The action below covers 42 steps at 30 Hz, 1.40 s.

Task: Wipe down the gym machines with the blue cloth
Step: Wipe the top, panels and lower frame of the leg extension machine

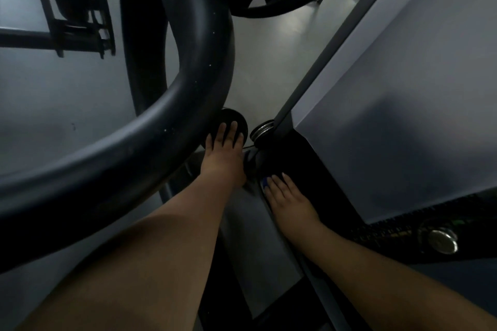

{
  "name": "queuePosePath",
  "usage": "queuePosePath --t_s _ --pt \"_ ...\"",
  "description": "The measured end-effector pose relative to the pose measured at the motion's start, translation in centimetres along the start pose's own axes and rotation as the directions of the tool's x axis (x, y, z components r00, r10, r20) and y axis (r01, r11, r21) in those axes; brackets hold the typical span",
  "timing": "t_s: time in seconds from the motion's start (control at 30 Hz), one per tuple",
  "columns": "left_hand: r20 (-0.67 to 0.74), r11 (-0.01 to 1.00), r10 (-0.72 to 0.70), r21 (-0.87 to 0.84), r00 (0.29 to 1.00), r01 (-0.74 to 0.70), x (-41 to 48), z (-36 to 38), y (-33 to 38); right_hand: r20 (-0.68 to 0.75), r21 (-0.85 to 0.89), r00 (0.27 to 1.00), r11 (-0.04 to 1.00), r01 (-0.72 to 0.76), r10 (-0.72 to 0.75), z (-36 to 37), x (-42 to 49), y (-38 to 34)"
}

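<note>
Both hands are stretched forward into a narrow gap low on a gym machine. The left hand [224,158] is laid with its fingers straight and slightly spread over a round black disc [238,119], tucked just under a thick curved black tube [188,105] that crosses close above the wrist. The right hand [289,199] is held flat, fingers straight and together, pressed down on the blue cloth [265,183], of which only a small edge is seen beside the index finger; the cloth lies on the dark ledge along the foot of a large grey panel [390,88]. Between the two hands a sloping grey plate [250,223] is seen. A stacked chrome collar [261,130] sits just beside the disc, at the base of a dark slanted bar [322,56] bordering the panel. Open grey floor [263,62] is seen beyond the fingertips. A chrome knob [442,240] is mounted on a dark strip [390,231] below the panel; small yellowish and green marks are printed there, too blurred to be read.
</note>
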<state>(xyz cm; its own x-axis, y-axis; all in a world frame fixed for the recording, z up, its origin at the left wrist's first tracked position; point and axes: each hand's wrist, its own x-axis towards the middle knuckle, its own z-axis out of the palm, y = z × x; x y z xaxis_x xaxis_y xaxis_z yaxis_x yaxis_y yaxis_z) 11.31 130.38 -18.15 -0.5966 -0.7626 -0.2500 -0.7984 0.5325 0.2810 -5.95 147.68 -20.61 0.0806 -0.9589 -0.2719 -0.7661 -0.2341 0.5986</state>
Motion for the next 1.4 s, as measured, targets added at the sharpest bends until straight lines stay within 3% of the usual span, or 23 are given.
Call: queuePosePath --t_s 0.03,0.13,0.3,0.53,0.67,0.8,0.9,0.97,1.07,1.2,1.3,1.4 --pt "-0.003 1.000 0.008 0.000 1.000 -0.008 0.0 0.1 -0.1 0.043 0.049 0.999 0.999 -0.021 0.019 -0.3 0.7 -0.2" --pt "-0.014 1.000 0.015 -0.005 1.000 -0.015 -0.1 0.4 -0.2 -0.002 0.071 0.992 0.989 -0.129 0.129 -0.1 1.5 -1.8" --pt "-0.029 1.000 0.025 -0.007 0.999 -0.025 -0.2 0.4 -0.3 0.002 0.187 0.988 0.971 -0.150 0.153 2.3 -2.1 -3.7" --pt "-0.131 1.000 0.026 -0.008 0.991 -0.027 -0.5 1.2 -0.7 -0.083 0.232 0.969 0.950 -0.208 0.233 1.9 1.6 -3.6" --pt "-0.141 1.000 0.008 0.009 0.990 -0.006 -0.7 1.4 0.4 -0.043 0.286 0.971 0.934 -0.214 0.235 3.0 -1.7 -5.0" --pt "-0.183 0.983 0.183 0.013 0.966 -0.184 -0.4 0.6 1.8 -0.118 0.272 0.965 0.942 -0.194 0.233 2.5 0.6 -4.1" --pt "-0.229 0.954 0.299 0.053 0.926 -0.295 -0.5 0.9 3.2 -0.018 0.284 0.971 0.933 -0.223 0.238 1.9 1.6 -4.4" --pt "-0.224 0.947 0.320 0.063 0.921 -0.314 -0.8 1.5 3.9 -0.010 0.324 0.963 0.912 -0.250 0.268 2.2 0.0 -4.8" --pt "-0.293 0.937 0.349 0.099 0.890 -0.334 -1.1 1.9 3.8 -0.125 0.349 0.944 0.904 -0.246 0.305 3.0 -4.0 -6.0" --pt "-0.467 0.900 0.436 0.230 0.769 -0.371 -0.8 1.7 3.1 -0.097 0.324 0.960 0.920 -0.220 0.263 3.7 -4.5 -6.2" --pt "-0.480 0.848 0.529 0.314 0.700 -0.426 -1.1 2.2 3.4 -0.066 0.331 0.958 0.912 -0.241 0.278 3.4 -3.1 -6.0" --pt "-0.412 0.840 0.538 0.330 0.735 -0.430 -2.0 2.7 3.8 -0.073 0.350 0.943 0.894 -0.280 0.323 3.8 -5.0 -6.8"
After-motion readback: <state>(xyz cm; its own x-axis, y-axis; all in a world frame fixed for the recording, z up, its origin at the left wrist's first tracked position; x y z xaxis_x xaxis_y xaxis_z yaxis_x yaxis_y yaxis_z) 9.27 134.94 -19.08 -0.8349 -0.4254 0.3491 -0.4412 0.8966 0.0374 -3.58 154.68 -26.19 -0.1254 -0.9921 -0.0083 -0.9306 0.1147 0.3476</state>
